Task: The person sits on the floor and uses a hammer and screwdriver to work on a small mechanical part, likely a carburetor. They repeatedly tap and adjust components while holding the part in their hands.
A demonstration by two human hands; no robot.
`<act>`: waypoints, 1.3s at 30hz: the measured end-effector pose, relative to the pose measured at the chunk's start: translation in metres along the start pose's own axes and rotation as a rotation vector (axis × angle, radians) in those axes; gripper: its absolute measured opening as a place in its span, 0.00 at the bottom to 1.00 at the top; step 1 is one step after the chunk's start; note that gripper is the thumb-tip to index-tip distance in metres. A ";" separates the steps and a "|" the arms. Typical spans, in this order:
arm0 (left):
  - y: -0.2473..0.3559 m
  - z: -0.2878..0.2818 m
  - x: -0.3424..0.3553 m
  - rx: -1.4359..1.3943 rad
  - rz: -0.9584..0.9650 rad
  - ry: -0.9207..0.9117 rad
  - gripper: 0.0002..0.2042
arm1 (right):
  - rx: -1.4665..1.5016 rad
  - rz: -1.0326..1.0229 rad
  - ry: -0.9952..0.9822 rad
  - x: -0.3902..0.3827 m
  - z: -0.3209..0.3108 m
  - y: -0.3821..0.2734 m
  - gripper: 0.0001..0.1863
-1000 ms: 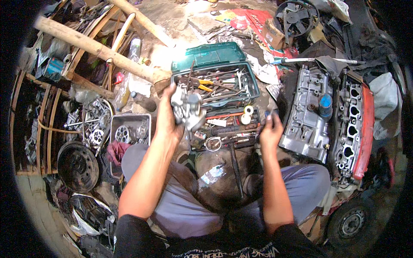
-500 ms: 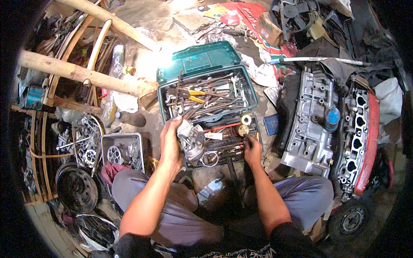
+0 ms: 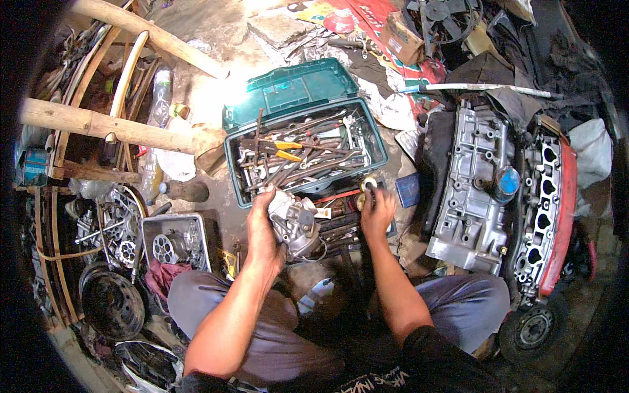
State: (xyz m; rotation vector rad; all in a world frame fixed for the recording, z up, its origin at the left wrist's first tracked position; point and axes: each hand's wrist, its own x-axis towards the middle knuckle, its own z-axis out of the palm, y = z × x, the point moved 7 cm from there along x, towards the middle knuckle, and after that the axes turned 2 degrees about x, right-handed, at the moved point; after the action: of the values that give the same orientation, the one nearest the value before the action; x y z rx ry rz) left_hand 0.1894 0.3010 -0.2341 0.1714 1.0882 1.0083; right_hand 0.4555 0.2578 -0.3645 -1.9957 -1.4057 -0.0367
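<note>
My left hand (image 3: pixel 263 229) is closed around a grey cast-metal part (image 3: pixel 294 226) with a rounded housing, possibly a carburetor. It is held above the left end of a dark tool tray (image 3: pixel 393 227), hiding some of its contents. Over the tray's right end is my right hand (image 3: pixel 379 215), its fingers drawn together around something dark that I cannot make out. Beside those fingertips lies a pale yellow ring-shaped roll (image 3: pixel 368 182). Just beyond the tray stands a green toolbox (image 3: pixel 234 171), lid back, full of wrenches and yellow-handled pliers (image 3: pixel 288 156).
An engine head (image 3: pixel 468 190) and a red-edged metal part (image 3: pixel 557 216) lie to the right. At left are a metal pan (image 3: pixel 208 242) with a round part, a wheel rim (image 3: pixel 113 302) and a bamboo frame (image 3: pixel 111 124). A dark bottle (image 3: pixel 187 190) lies near the toolbox.
My right hand has moved up the tray toward the roll, now partly covering it. My left hand still holds the metal part, which has shifted slightly right and down relative to the toolbox.
</note>
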 end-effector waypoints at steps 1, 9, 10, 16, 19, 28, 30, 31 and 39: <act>0.002 0.007 -0.001 -0.014 -0.002 -0.004 0.16 | 0.018 -0.023 0.028 0.023 0.000 -0.008 0.12; 0.010 0.016 0.010 -0.047 0.037 0.012 0.17 | -0.271 0.009 -0.257 0.144 0.078 0.006 0.11; 0.011 0.016 0.011 -0.054 0.040 0.018 0.17 | -0.308 0.009 -0.316 0.150 0.087 0.007 0.11; 0.017 0.015 0.012 -0.064 0.074 -0.002 0.18 | -0.539 -0.146 -0.388 0.158 0.113 -0.004 0.08; 0.017 0.011 0.013 -0.080 0.063 0.044 0.17 | -0.621 -0.234 -0.357 0.159 0.115 -0.012 0.11; 0.017 0.008 0.013 -0.097 0.036 0.056 0.16 | -0.701 -0.308 -0.381 0.166 0.122 -0.015 0.11; 0.017 0.009 0.010 -0.091 0.028 0.082 0.16 | -0.707 -0.267 -0.440 0.166 0.127 -0.014 0.11; 0.018 0.008 0.010 -0.083 0.040 0.080 0.16 | -0.709 -0.247 -0.467 0.165 0.130 -0.012 0.11; 0.019 0.004 0.012 -0.066 0.054 0.052 0.16 | -0.657 -0.205 -0.394 0.168 0.127 -0.008 0.10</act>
State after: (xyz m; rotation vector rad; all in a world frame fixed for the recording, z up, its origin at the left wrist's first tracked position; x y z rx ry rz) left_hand 0.1821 0.3219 -0.2287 0.1221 1.1005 1.1014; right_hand 0.4735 0.4659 -0.3917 -2.4635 -2.0452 -0.2345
